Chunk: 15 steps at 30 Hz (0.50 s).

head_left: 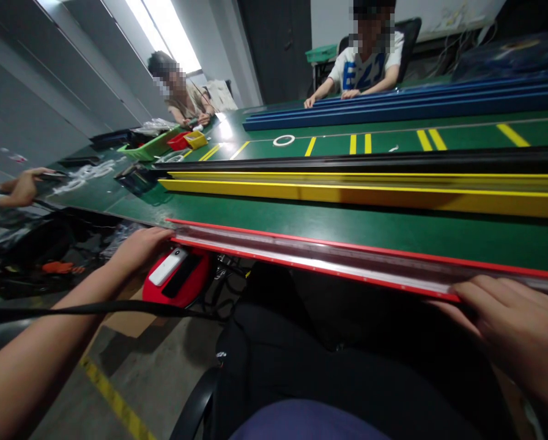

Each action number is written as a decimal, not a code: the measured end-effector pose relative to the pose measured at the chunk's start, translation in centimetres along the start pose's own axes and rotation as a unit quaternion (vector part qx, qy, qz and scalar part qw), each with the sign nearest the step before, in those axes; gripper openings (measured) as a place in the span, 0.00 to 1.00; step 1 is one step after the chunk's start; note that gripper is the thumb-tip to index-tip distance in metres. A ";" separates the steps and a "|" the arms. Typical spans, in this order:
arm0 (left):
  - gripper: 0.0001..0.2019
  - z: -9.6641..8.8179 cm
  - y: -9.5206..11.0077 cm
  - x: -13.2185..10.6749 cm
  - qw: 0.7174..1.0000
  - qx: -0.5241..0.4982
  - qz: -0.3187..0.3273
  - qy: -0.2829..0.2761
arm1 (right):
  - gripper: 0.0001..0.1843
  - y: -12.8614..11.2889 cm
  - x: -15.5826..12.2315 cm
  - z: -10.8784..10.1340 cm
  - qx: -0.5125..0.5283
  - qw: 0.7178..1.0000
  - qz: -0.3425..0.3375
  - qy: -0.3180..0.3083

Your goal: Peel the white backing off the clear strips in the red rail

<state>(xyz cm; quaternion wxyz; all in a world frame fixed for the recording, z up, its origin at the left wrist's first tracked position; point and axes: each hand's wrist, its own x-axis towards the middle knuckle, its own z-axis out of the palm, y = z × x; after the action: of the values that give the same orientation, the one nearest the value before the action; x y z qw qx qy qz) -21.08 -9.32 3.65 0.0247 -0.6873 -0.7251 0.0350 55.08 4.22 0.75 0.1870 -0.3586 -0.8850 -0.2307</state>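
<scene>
A long red channel profile (329, 257) with a pale inner face lies along the near edge of the green table (265, 211). At its left end, my left hand (142, 245) is closed on the profile, fingers over the end. Farther along to the right, my right hand (507, 311) grips the near red edge, thumb below and fingers on top. The profile's right end runs out of view. Just beyond it rests a long yellow profile (311, 191), with a black profile (347, 161) behind that.
Blue profiles (393, 109) lie at the far side, where a person (368, 64) sits. Another person (182, 91) works near a green tray (152, 145). At the left edge is a co-worker's hand (24, 186). A red stool (180, 292) holding a white phone stands below the table.
</scene>
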 end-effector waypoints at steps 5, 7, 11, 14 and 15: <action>0.16 -0.1 0.3 0.1 1.000 -0.014 -0.020 -0.009 | 0.27 0.0 0.2 -0.1 -0.004 1.000 0.000 -0.005; 0.16 -0.1 0.4 0.1 0.999 -0.028 -0.030 -0.015 | 0.27 0.0 0.3 -0.2 -0.004 1.000 0.001 -0.004; 0.24 0.4 0.4 0.5 0.995 -0.088 -0.050 -0.011 | 0.27 -0.2 0.7 -0.3 0.011 1.000 0.014 -0.009; 0.33 1.0 0.4 1.2 0.985 -0.140 -0.093 0.025 | 0.29 -0.2 0.8 -0.3 0.018 1.000 0.019 -0.009; 0.34 1.2 0.5 1.5 0.980 -0.153 -0.118 0.038 | 0.29 -0.1 0.8 -0.2 0.021 1.000 0.016 -0.009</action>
<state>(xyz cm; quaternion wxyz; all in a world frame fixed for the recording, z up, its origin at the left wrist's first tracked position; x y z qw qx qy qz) -20.79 -7.84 2.40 -0.0497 -0.5936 -0.7963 -0.1055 54.49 4.52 1.29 0.1901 -0.3712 -0.8853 -0.2057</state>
